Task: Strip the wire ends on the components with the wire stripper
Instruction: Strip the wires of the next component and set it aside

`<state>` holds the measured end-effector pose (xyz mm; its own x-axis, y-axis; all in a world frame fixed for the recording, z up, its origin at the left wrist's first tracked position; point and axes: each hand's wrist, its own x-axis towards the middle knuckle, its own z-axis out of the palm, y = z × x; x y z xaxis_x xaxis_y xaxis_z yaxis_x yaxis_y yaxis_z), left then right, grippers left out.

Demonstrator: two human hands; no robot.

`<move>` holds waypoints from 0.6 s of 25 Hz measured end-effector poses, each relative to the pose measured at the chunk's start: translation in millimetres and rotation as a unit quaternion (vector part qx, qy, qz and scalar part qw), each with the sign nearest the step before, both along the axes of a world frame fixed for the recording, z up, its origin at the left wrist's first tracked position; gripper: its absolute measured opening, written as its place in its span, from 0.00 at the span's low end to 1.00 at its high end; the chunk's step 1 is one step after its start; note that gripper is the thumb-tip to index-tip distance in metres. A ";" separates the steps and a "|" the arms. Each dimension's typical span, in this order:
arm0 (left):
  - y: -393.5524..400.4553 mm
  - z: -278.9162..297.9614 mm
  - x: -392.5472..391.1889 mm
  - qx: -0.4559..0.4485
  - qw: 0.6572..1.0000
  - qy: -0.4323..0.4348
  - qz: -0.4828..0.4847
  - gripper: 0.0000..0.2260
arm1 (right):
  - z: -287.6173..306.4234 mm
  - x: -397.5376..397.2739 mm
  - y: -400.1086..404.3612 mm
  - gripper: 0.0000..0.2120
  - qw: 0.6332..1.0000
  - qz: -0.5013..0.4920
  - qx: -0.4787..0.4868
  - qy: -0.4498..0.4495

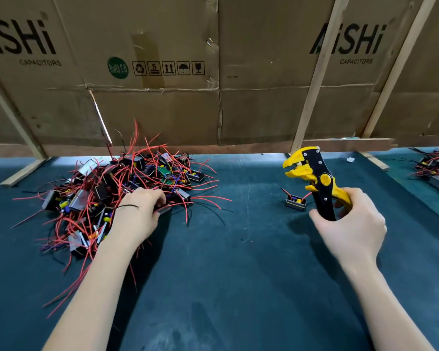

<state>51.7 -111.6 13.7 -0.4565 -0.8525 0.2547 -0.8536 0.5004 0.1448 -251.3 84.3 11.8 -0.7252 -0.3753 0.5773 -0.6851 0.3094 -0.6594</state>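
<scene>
Mostly still to do, by the look of it. Big pile of components (127, 188) with red wires heaped on the left of the desk (238, 274), not yet stripped as far as can be told. Left hand (140, 211) down in the near edge of the pile, fingers curled, maybe pinching one piece; hard to tell. Right hand (350, 224) wrapped tight round the wire stripper (314, 178), held up with jaws open and empty. One small component (295, 201) alone just left of the stripper, maybe done. Another heap (436, 171) far right.
</scene>
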 end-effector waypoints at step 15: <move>32.4 25.1 -5.0 -0.027 0.897 0.437 -0.058 0.06 | -0.6 0.9 -1.2 0.19 1.000 0.016 -0.011 0.007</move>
<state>46.7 -79.2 38.9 -0.1467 -0.7881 0.5978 -0.3681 0.6044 0.7066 -250.4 83.1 11.2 -0.7043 -0.3864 0.5956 -0.7041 0.2725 -0.6558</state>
